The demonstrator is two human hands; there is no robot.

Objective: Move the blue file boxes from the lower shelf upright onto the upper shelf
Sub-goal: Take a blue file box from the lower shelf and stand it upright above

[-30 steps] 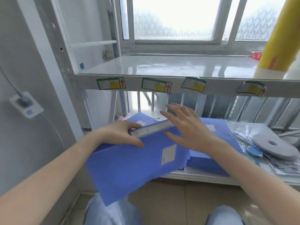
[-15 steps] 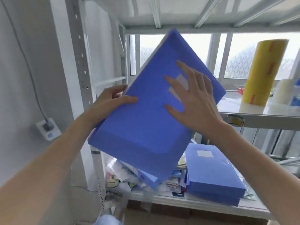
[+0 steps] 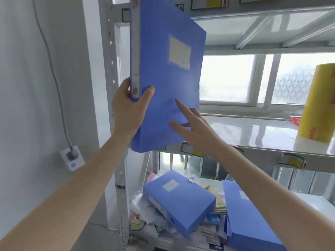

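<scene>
A blue file box (image 3: 165, 78) stands upright in the air at the left end of the upper shelf (image 3: 253, 134), its spine toward me and its bottom corner just past the shelf's front edge. My left hand (image 3: 129, 109) grips the lower spine. My right hand (image 3: 192, 127) rests flat against the box's lower right face, fingers spread. On the lower shelf a second blue file box (image 3: 179, 200) lies flat on a heap of papers, and a third (image 3: 248, 220) lies to its right, partly behind my right forearm.
A tall yellow roll (image 3: 319, 104) stands at the right of the upper shelf, a small red box (image 3: 294, 120) behind it. The grey perforated shelf post (image 3: 110, 69) runs along the left. A wall socket with a cable (image 3: 72, 157) is left of it. Loose papers and bags (image 3: 145, 220) crowd the lower shelf.
Both hands raised the blue file box from the lower shelf and turned it from tilted to upright beside the upper shelf. My view rose with it.
</scene>
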